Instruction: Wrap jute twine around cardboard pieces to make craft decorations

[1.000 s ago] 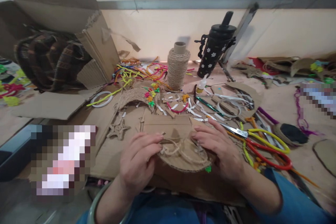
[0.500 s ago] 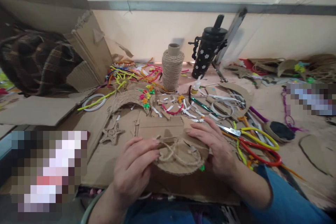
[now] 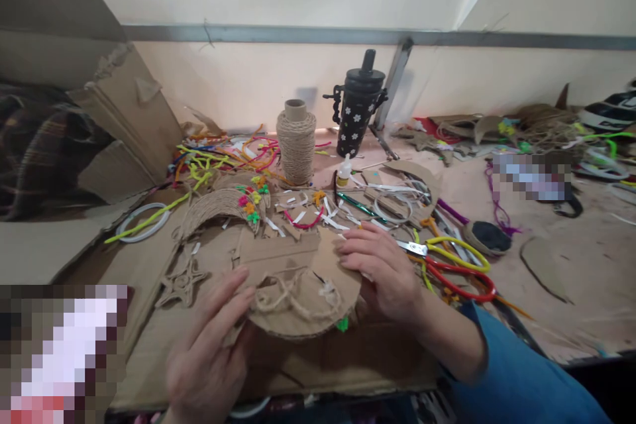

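In front of me a rounded cardboard piece (image 3: 308, 321) is tilted toward me, with a loop of twine (image 3: 283, 298) on its face and a bit of green at its lower right edge. My right hand (image 3: 385, 275) grips its right side, fingers on top and the thumb hidden. Beside the left edge, my left hand (image 3: 213, 338) has its fingers stretched out and slightly blurred; whether the fingertips touch the cardboard I cannot tell. To the left lie a twine-wrapped star (image 3: 183, 283) and a twine-wrapped crescent (image 3: 218, 209) with small coloured flowers.
Scissors with yellow and red handles (image 3: 460, 268) lie right of my right hand. Behind stand a twine spool (image 3: 297, 149), a small glue bottle (image 3: 344, 172) and a black flowered tumbler (image 3: 358, 112). Pipe cleaners (image 3: 199, 162) and paper scraps litter the table. A cardboard box (image 3: 134, 119) is at left.
My left hand has loosened from the cardboard's left edge and moved down and left. The right hand still holds the piece. The view has shifted to the right.
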### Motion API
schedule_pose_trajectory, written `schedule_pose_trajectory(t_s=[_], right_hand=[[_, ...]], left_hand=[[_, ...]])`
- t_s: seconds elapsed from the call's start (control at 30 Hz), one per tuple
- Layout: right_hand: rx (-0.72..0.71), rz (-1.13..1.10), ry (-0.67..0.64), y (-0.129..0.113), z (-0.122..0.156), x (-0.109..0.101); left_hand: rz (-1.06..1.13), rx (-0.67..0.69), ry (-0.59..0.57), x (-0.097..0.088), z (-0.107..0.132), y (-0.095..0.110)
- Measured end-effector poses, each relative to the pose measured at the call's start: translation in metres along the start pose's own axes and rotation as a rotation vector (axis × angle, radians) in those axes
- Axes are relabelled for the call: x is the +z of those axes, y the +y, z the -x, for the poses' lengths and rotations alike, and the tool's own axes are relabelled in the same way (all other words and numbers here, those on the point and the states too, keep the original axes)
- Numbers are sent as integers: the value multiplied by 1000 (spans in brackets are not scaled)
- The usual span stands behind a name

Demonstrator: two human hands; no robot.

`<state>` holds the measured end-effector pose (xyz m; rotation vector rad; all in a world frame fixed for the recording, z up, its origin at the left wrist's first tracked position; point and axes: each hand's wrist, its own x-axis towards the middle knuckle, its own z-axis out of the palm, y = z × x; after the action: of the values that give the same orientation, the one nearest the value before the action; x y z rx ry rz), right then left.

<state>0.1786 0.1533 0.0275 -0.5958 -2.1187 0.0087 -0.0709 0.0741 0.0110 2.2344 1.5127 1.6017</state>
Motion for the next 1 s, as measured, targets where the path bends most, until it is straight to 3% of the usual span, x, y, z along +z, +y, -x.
schedule_pose_trajectory(t_s=[0.13,0.23,0.37,0.4,0.43,0.53,0.67,0.8,1.0], right_hand=[[16,56,97,-4,-3,-3],[51,108,143,-5,-4,-4],[53,130,211,-9,-4,-7],[52,137,227,-11,-4,-8],[45,145,238,-13,-4,-9],[4,169,204,-18,0,-8],[-57,147,92,-21,5,-1],[-86,106,49,-21,6,5],[-106,67,26,-27,5,5]], left_hand=[[45,-292,95,0,5,1],[125,-227,-37,-6,9,2],[186,-226,38,-7,6,10],[234,-227,-1,-3,3,14],[310,-284,-121,1,-1,19],[676,-473,-242,19,-12,32],[987,-684,-286,36,-19,43],[1054,-796,-312,37,-17,40],[993,-794,-261,35,-6,34]])
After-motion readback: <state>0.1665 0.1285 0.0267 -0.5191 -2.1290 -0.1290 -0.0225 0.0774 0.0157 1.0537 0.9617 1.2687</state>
